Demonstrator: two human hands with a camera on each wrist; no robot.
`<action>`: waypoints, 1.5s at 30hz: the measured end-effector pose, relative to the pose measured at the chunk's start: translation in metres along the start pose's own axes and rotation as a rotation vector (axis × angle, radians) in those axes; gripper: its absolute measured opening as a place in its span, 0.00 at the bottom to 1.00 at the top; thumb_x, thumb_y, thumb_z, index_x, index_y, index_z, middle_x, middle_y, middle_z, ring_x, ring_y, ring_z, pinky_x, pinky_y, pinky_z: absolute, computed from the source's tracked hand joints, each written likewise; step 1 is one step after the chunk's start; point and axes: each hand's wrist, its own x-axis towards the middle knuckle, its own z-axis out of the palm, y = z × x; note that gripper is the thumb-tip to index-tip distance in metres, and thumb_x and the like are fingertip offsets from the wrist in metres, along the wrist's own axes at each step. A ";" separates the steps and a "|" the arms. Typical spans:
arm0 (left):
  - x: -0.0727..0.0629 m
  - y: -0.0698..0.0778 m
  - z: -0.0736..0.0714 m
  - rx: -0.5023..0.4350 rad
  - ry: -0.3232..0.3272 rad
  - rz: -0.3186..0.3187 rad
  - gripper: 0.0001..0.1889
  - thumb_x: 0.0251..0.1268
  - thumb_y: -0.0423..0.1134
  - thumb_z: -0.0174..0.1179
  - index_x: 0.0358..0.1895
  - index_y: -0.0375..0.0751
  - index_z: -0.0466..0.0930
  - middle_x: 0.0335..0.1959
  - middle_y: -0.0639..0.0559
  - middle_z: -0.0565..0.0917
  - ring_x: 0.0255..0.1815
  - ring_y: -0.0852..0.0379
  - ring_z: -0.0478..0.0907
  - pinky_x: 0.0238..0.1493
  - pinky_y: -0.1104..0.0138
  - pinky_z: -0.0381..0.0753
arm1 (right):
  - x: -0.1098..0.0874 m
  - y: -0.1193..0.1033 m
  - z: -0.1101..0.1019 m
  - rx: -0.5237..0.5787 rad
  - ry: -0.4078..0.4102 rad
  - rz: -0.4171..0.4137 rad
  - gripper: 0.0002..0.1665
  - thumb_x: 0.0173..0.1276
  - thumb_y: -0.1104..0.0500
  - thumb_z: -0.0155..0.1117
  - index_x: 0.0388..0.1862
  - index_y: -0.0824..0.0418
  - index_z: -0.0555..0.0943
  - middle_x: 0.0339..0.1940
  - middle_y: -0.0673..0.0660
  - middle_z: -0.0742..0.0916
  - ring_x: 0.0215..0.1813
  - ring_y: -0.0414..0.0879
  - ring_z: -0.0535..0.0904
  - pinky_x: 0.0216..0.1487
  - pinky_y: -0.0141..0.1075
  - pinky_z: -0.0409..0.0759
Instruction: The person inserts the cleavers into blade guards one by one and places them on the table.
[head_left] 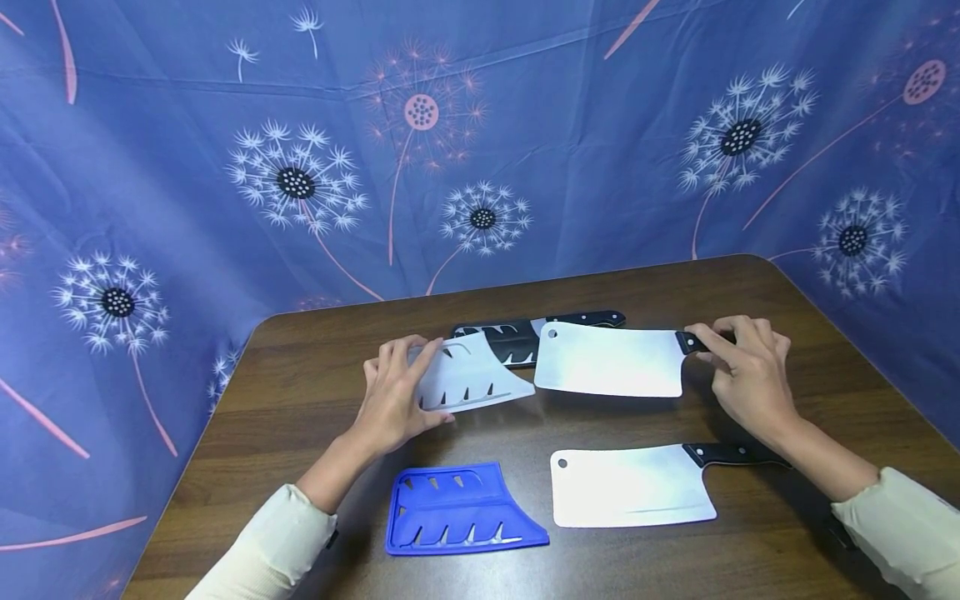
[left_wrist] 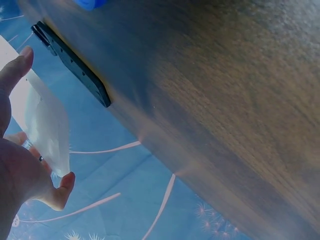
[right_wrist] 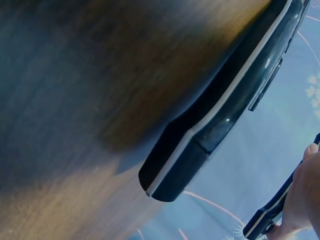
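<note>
My left hand [head_left: 397,387] holds a white blade guard [head_left: 480,375] by its closed left end, thumb along the lower edge and fingers over the top. In the left wrist view the same guard [left_wrist: 47,125] lies between thumb and fingers. My right hand [head_left: 753,379] pinches the black handle [right_wrist: 267,217] of a cleaver. Its broad bright blade [head_left: 611,360] points left, the front end close beside the guard's pointed tip. Nearer to me a second cleaver [head_left: 633,487] lies on the table, and left of it a blue blade guard [head_left: 461,508].
Behind the held things, a knife in a black guard [head_left: 510,337] lies towards the back of the wooden table [head_left: 300,358], partly covered by the white guard and the cleaver blade. A blue cloth with dandelion prints [head_left: 570,167] hangs behind the table.
</note>
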 end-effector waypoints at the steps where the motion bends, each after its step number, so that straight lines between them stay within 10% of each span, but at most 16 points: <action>1: 0.000 0.000 0.000 0.002 0.000 0.001 0.57 0.28 0.53 0.82 0.71 0.51 0.63 0.61 0.44 0.65 0.61 0.44 0.58 0.47 0.50 0.56 | 0.001 0.000 0.000 -0.001 0.003 -0.001 0.34 0.46 0.84 0.63 0.52 0.63 0.83 0.42 0.66 0.76 0.44 0.61 0.66 0.46 0.59 0.54; 45: -0.002 0.006 -0.002 0.001 0.024 -0.005 0.56 0.26 0.47 0.83 0.70 0.51 0.64 0.62 0.42 0.64 0.62 0.42 0.57 0.45 0.50 0.58 | 0.004 -0.007 -0.003 0.007 0.048 -0.071 0.46 0.40 0.87 0.59 0.58 0.55 0.81 0.42 0.68 0.76 0.45 0.65 0.65 0.49 0.62 0.51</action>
